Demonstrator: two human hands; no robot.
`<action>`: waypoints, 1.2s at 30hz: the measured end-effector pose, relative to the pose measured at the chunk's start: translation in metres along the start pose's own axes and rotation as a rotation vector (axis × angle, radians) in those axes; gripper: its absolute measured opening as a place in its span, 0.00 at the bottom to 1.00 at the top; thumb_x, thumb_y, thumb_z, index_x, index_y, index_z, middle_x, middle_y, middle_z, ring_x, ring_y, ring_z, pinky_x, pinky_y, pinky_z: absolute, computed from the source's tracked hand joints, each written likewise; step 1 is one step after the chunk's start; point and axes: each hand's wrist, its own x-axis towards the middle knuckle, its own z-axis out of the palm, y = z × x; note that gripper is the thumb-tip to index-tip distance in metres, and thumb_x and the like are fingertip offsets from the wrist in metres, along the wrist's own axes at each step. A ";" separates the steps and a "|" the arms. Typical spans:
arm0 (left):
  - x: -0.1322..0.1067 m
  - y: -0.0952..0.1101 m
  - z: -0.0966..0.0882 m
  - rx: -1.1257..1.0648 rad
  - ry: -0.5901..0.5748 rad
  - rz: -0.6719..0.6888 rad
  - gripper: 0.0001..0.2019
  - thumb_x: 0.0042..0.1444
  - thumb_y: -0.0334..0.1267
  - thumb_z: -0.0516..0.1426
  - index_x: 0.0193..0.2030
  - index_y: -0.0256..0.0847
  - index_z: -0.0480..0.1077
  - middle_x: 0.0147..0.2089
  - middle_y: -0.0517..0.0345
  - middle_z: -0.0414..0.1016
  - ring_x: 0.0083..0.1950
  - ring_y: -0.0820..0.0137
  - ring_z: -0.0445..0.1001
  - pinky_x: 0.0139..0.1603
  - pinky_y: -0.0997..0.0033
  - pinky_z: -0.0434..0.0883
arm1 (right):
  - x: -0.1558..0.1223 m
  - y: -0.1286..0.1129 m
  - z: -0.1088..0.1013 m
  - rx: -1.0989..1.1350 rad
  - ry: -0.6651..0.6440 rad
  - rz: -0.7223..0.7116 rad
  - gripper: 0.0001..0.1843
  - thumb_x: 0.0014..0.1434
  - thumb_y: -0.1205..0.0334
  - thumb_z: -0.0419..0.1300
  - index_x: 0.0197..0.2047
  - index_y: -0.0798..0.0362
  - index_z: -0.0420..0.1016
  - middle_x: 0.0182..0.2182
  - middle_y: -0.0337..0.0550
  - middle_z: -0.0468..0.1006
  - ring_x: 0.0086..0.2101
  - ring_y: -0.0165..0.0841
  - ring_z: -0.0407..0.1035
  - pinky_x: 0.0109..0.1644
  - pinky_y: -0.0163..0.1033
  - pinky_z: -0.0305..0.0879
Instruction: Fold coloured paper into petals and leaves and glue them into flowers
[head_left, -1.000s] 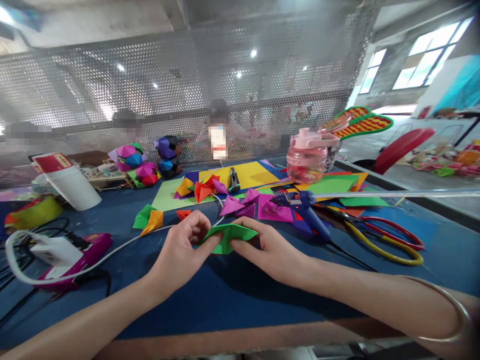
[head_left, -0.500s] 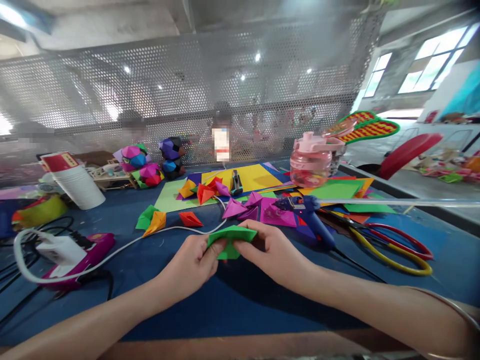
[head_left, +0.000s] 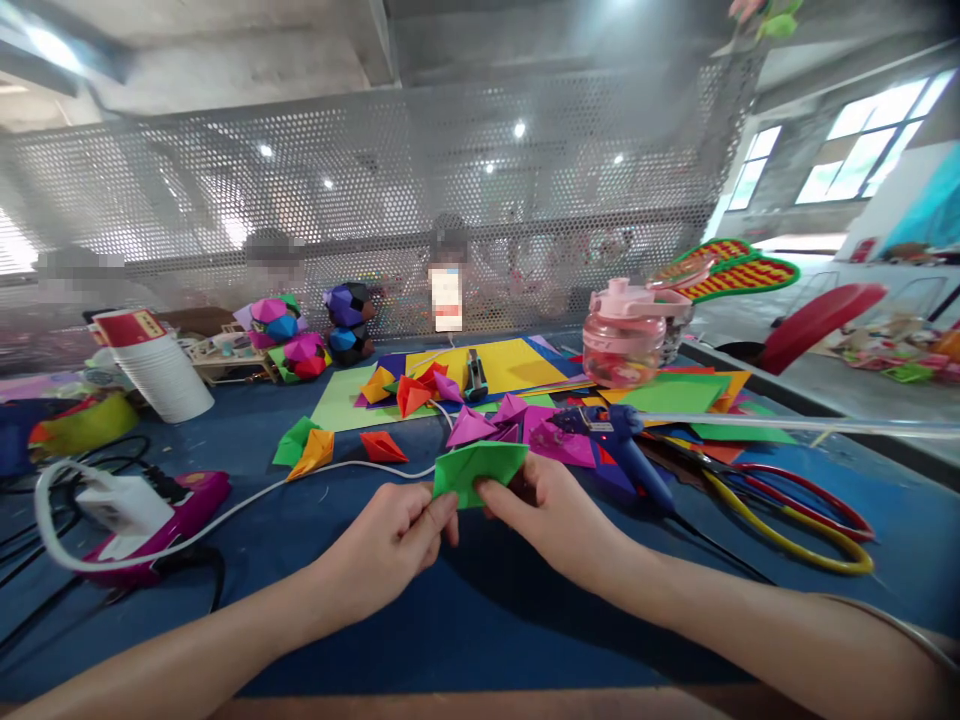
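A folded piece of green paper (head_left: 480, 468) is held up between my two hands, above the blue table (head_left: 420, 620). My left hand (head_left: 409, 535) pinches its lower left corner, thumb in front. On the other side my right hand (head_left: 551, 505) grips the right part, its thumb on the front face and its fingers hidden behind. Just beyond lie purple folded paper pieces (head_left: 474, 426). A red folded piece (head_left: 383, 447), an orange one (head_left: 312, 454) and a green one (head_left: 295, 441) rest to the left.
At the right are a blue glue gun (head_left: 637, 460) with a long clear stick and scissors (head_left: 795, 525). A pink jar (head_left: 622, 335) stands behind coloured paper sheets. To the left are a power strip (head_left: 191, 505), cables and stacked paper cups (head_left: 161, 375). A box cutter (head_left: 474, 376) lies farther back.
The green paper has been turned so that a broad flat face shows, and it sits slightly farther right. My left thumb has slid to its lower left corner. The camera view has tilted slightly up.
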 end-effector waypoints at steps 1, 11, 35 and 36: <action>0.000 0.000 0.000 -0.043 -0.016 -0.011 0.22 0.63 0.53 0.47 0.28 0.37 0.66 0.14 0.67 0.57 0.16 0.79 0.53 0.20 0.77 0.53 | 0.000 0.001 0.000 0.013 -0.015 0.003 0.08 0.61 0.57 0.57 0.36 0.54 0.71 0.28 0.37 0.72 0.28 0.29 0.65 0.33 0.33 0.62; 0.001 -0.001 -0.006 -0.019 -0.048 -0.052 0.26 0.62 0.55 0.49 0.21 0.38 0.66 0.11 0.65 0.57 0.14 0.78 0.53 0.17 0.77 0.51 | 0.000 -0.001 0.001 0.002 -0.091 0.002 0.11 0.60 0.54 0.58 0.37 0.54 0.73 0.30 0.38 0.74 0.30 0.30 0.66 0.35 0.34 0.64; 0.007 0.001 -0.010 -0.136 0.181 0.166 0.06 0.57 0.38 0.58 0.34 0.37 0.72 0.30 0.59 0.73 0.33 0.71 0.71 0.34 0.74 0.68 | -0.008 -0.007 -0.003 -0.321 -0.242 -0.030 0.20 0.66 0.50 0.51 0.28 0.54 0.63 0.22 0.32 0.60 0.24 0.25 0.53 0.26 0.33 0.49; 0.008 0.000 -0.010 -0.220 0.155 0.121 0.07 0.56 0.39 0.59 0.34 0.37 0.71 0.30 0.59 0.73 0.32 0.72 0.71 0.34 0.74 0.69 | -0.007 -0.007 -0.003 -0.320 -0.244 -0.035 0.21 0.66 0.48 0.50 0.27 0.54 0.63 0.22 0.33 0.60 0.24 0.25 0.53 0.27 0.33 0.49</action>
